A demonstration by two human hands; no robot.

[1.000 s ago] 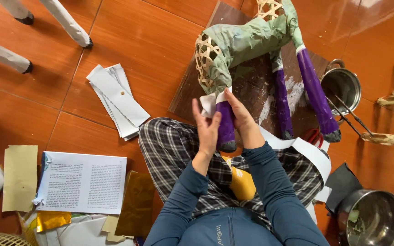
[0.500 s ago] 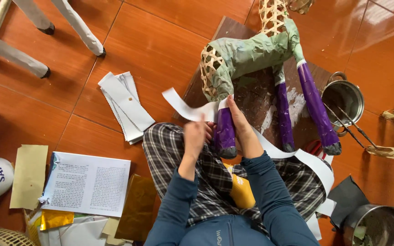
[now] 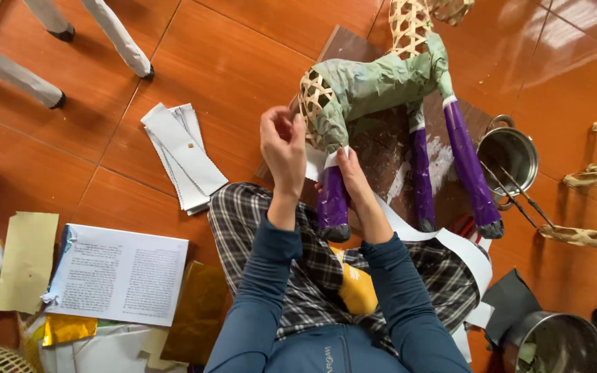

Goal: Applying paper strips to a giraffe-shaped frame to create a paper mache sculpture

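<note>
We observed a woven-cane animal figure (image 3: 374, 86) standing on a dark board (image 3: 381, 148) laid on the orange tile floor (image 3: 229, 62). Its body was covered in green paper, with bare lattice showing at the near end and along the neck; its legs were wrapped in purple.

The left hand (image 3: 283, 146) was raised beside the near end of the figure, fingers curled together and pinching the end of a white paper strip (image 3: 423, 233) close to the exposed lattice. The right hand (image 3: 355, 188) was pressed against the nearest purple leg (image 3: 332, 200), fingers wrapped around its upper part where the white strip met it. From there the strip trailed across the person's checked lap (image 3: 312, 276) toward the right side.

A stack of cut white paper strips (image 3: 182, 155) lay on the floor to the left, well apart from the hands. A printed sheet (image 3: 122, 273) and a tan paper piece (image 3: 27, 261) lay further left and nearer the person. A metal pot (image 3: 509, 153) stood just beside the board on the right, with thin metal rods (image 3: 519, 197) lying across its rim. A second metal pot (image 3: 554, 342) stood at the lower right. White chair legs (image 3: 115, 34) stood at the upper left.
</note>
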